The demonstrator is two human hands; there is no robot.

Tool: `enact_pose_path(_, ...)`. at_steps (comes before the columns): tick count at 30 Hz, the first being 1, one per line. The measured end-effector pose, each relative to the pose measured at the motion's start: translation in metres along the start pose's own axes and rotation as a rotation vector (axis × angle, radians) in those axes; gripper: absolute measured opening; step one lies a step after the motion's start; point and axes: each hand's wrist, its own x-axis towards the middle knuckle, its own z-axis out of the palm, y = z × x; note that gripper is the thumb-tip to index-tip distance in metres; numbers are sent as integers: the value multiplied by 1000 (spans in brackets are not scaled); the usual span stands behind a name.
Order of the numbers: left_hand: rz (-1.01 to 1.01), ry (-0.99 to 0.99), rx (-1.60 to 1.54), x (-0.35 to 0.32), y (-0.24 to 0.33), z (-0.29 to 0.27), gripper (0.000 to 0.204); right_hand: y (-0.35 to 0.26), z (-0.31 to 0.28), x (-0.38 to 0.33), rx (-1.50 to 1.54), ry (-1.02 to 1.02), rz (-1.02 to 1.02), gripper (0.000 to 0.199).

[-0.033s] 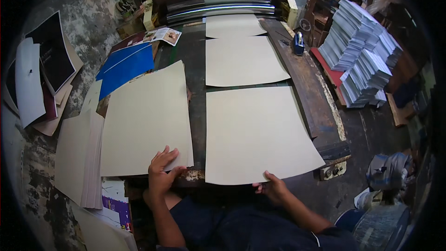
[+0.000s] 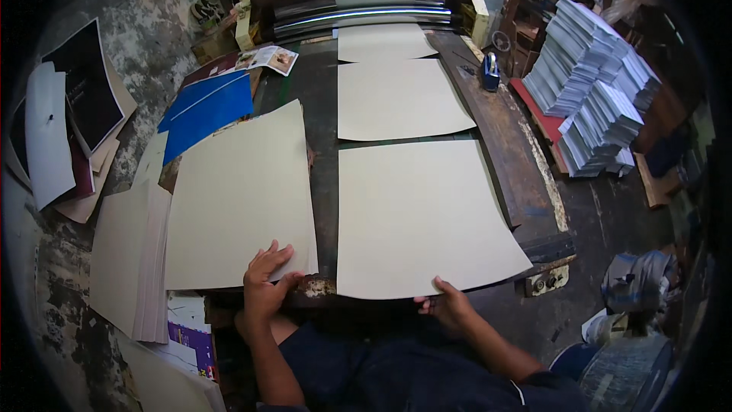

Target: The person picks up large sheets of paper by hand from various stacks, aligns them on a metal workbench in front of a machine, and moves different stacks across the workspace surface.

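A large cream sheet [image 2: 423, 217] lies on the dark feed table [image 2: 325, 145] in front of me. My right hand [image 2: 450, 307] is at its near edge, thumb on top and fingers curled underneath. Beyond it a second cream sheet [image 2: 400, 99] lies in line, with a narrow gap between them. Farther on, a third cream sheet [image 2: 381, 43] reaches toward the shiny metal roller [image 2: 362, 21]. To the left, my left hand [image 2: 267, 271] rests with spread fingers on the near right corner of a stack of cream sheets [image 2: 240, 198].
Thick boards [image 2: 130, 259] lean at the left, near a blue sheet [image 2: 210, 114] and an open booklet [image 2: 267, 58]. A blue tape dispenser [image 2: 490, 72] stands on the table's right side. Tall piles of folded paper [image 2: 579, 69] stand at the far right, with a wrapped roll [image 2: 637, 282] nearer.
The nearest cream sheet has slid slightly away from me, and the sheet beyond it has also shifted a little forward. Both hands stay almost in place.
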Motion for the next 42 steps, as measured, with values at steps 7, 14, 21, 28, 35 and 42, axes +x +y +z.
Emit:
enact_pose_path(7,-178,199,-54,-5,12,16,42,-35,8,55,58,11,-61,51)
enact_pose_path(14,-508,725,-845,1,14,22,45,-51,16,85,120,-7,-185,45)
enact_pose_path(21,-381,570,-413,-13,27,29,37,-40,22,114,167,84,-315,52)
enact_pose_path(28,94,43,-316,-17,45,29,23,-67,55,53,101,-231,-310,52)
enact_pose_path(35,196,-40,-6,-11,50,13,46,-43,6,39,-144,-79,-141,34)
enact_pose_path(42,112,-13,148,-8,14,2,56,7,-22,5,-56,-125,-47,35)
